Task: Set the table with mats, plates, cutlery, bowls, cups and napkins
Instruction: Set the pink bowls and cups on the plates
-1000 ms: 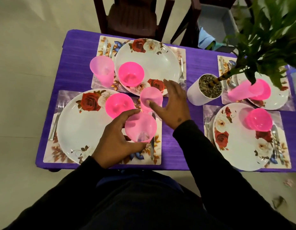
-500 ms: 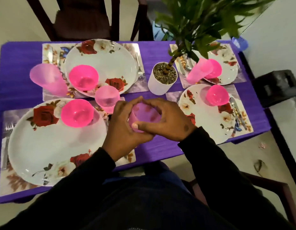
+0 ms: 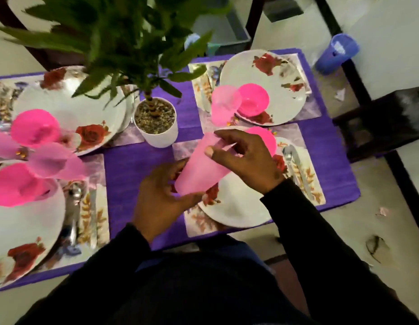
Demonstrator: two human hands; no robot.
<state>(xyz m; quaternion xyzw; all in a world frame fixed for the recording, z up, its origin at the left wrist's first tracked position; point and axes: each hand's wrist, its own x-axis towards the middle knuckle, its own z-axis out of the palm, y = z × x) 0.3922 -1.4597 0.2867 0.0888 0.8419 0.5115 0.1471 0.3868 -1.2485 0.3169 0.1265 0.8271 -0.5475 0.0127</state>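
Over the near right plate I have a pale pink cup tilted between both hands — my left hand curls round its lower end, my right hand pinches the rim end with thumb and fingers. Behind my right hand a bright pink bowl sits on the same plate. Just beyond, the white plant pot stands on the purple tablecloth.

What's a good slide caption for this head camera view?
Both hands hold a pink cup over a floral plate on the purple table.
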